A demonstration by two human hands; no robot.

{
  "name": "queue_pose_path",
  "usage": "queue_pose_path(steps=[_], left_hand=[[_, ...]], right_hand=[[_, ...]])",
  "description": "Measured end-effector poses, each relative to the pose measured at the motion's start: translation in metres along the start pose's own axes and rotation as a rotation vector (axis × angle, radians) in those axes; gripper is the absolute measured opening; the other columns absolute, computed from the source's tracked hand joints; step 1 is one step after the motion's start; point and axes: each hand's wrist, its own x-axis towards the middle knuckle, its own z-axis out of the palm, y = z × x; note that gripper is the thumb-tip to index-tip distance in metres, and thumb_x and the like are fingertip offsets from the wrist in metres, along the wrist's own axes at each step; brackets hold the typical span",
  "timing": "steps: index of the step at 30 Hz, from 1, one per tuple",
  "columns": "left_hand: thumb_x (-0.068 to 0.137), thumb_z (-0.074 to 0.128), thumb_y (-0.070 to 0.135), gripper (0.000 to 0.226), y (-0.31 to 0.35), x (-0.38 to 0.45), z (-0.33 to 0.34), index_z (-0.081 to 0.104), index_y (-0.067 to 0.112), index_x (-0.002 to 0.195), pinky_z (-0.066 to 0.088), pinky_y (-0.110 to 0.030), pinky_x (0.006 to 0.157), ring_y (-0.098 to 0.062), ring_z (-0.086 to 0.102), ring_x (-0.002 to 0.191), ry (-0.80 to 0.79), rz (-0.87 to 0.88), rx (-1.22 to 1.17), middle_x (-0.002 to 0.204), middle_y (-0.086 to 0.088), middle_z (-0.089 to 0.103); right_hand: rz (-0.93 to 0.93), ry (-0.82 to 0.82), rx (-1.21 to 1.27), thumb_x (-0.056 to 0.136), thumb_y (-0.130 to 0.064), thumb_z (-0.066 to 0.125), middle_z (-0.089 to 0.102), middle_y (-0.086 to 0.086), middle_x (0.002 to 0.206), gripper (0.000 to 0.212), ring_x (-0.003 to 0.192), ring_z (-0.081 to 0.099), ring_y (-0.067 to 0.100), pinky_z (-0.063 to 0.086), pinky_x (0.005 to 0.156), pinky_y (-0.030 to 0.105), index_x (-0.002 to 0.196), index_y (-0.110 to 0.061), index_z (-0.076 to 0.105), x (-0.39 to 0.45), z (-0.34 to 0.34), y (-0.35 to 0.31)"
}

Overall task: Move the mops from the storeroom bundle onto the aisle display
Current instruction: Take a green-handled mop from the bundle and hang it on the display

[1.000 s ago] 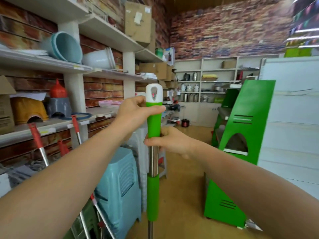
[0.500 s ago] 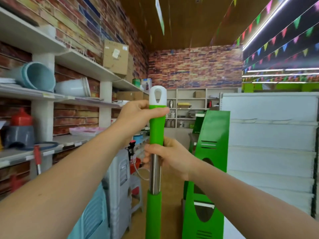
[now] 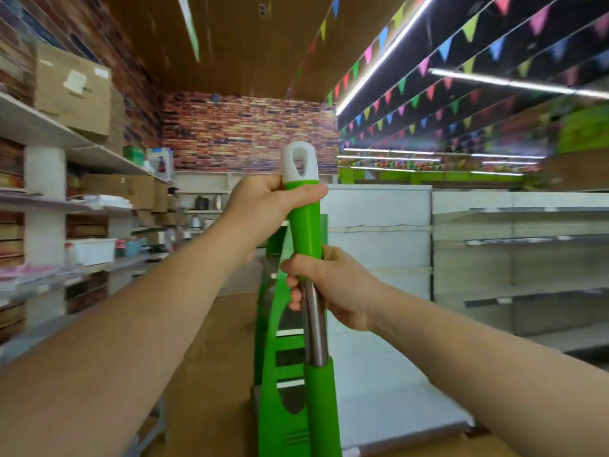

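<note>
Mop handle [image 3: 304, 232], green with a white loop cap at the top and a bare steel stretch lower down, stands nearly upright at the centre of the head view, tilted slightly with its top toward the left; its lower end runs out of the bottom edge, so the mop head cannot be seen. Left hand [image 3: 263, 206] is wrapped around the upper green grip just under the white cap, thumb pressed across the front. Right hand [image 3: 329, 285] is clenched lower down, fingers curled where the green sleeve meets the steel tube. Both forearms reach in from the bottom corners. Just behind the handle stands a green display stand [image 3: 280, 390] with slots cut in its face. To the right run white aisle shelves [image 3: 514, 258]. On the left, wall shelves [image 3: 39, 133] carry cardboard boxes [image 3: 72, 90] against a brick-patterned wall. Coloured pennant flags [image 3: 428, 67] hang below the ceiling at upper right. Much of the surroundings is blurred.
</note>
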Motion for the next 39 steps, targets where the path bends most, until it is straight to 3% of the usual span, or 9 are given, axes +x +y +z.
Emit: queue_pose_path(steps=[2,5,10,16,19,23,29,39], left_hand=[[0.074,0.073,0.030,0.010,0.005,-0.004,0.013,0.068,0.022,0.070,0.053,-0.023,0.071,-0.011,0.064,0.070,-0.063,0.026,-0.056,0.073,0.001,0.068],[0.075,0.073,0.032,0.014,0.013,-0.014,0.035,0.066,0.023,0.066,0.050,-0.031,0.083,-0.016,0.063,0.078,-0.169,0.056,-0.126,0.073,0.002,0.066],[0.077,0.070,0.036,0.014,0.033,-0.035,0.078,0.066,0.023,0.075,0.048,-0.027,0.078,-0.011,0.059,0.079,-0.353,0.118,-0.222,0.080,0.002,0.065],[0.078,0.068,0.039,0.017,0.073,-0.073,0.136,0.066,0.022,0.079,0.051,-0.034,0.091,-0.017,0.063,0.090,-0.517,0.170,-0.345,0.089,-0.003,0.067],[0.076,0.069,0.044,0.025,0.096,-0.094,0.170,0.067,0.021,0.085,0.050,-0.035,0.089,-0.017,0.062,0.091,-0.599,0.196,-0.389,0.094,-0.004,0.068],[0.074,0.070,0.046,0.023,0.136,-0.128,0.217,0.067,0.024,0.079,0.048,-0.042,0.090,-0.022,0.062,0.093,-0.677,0.220,-0.446,0.096,-0.008,0.069],[0.077,0.068,0.039,0.015,0.214,-0.195,0.290,0.065,0.025,0.077,0.048,-0.027,0.077,-0.014,0.060,0.085,-0.772,0.238,-0.582,0.086,0.001,0.066],[0.078,0.069,0.034,0.011,0.329,-0.275,0.417,0.066,0.023,0.077,0.050,-0.037,0.088,-0.021,0.064,0.091,-0.908,0.205,-0.787,0.095,-0.007,0.069]], right_hand=[[-0.006,0.098,-0.045,0.087,-0.002,0.054,0.047,0.001,0.051,0.023,0.039,0.045,0.010,0.046,0.044,0.020,0.065,-0.009,0.048,-0.016,-0.005,-0.004],[-0.012,0.260,-0.099,0.088,-0.003,0.053,0.046,0.002,0.053,0.024,0.040,0.043,0.012,0.044,0.046,0.023,0.066,-0.009,0.048,-0.046,-0.014,-0.009],[0.000,0.509,-0.180,0.089,-0.005,0.052,0.043,0.004,0.058,0.019,0.045,0.041,0.014,0.042,0.047,0.024,0.073,-0.010,0.045,-0.102,-0.026,-0.020],[-0.006,0.786,-0.288,0.089,-0.006,0.052,0.045,0.005,0.061,0.017,0.047,0.044,0.015,0.045,0.046,0.025,0.075,-0.010,0.046,-0.179,-0.046,-0.040],[-0.009,0.885,-0.316,0.090,-0.006,0.052,0.046,0.005,0.060,0.017,0.048,0.044,0.015,0.045,0.049,0.026,0.074,-0.011,0.046,-0.223,-0.058,-0.052],[-0.001,0.990,-0.373,0.090,-0.007,0.052,0.047,0.004,0.061,0.014,0.049,0.046,0.015,0.046,0.052,0.028,0.077,-0.010,0.047,-0.287,-0.078,-0.072],[-0.001,1.130,-0.424,0.089,-0.007,0.054,0.047,0.004,0.060,0.015,0.048,0.046,0.015,0.045,0.048,0.025,0.076,-0.010,0.047,-0.399,-0.111,-0.109],[-0.015,1.368,-0.517,0.088,-0.007,0.054,0.043,0.004,0.057,0.022,0.044,0.040,0.015,0.039,0.045,0.024,0.068,-0.011,0.045,-0.551,-0.174,-0.175]])
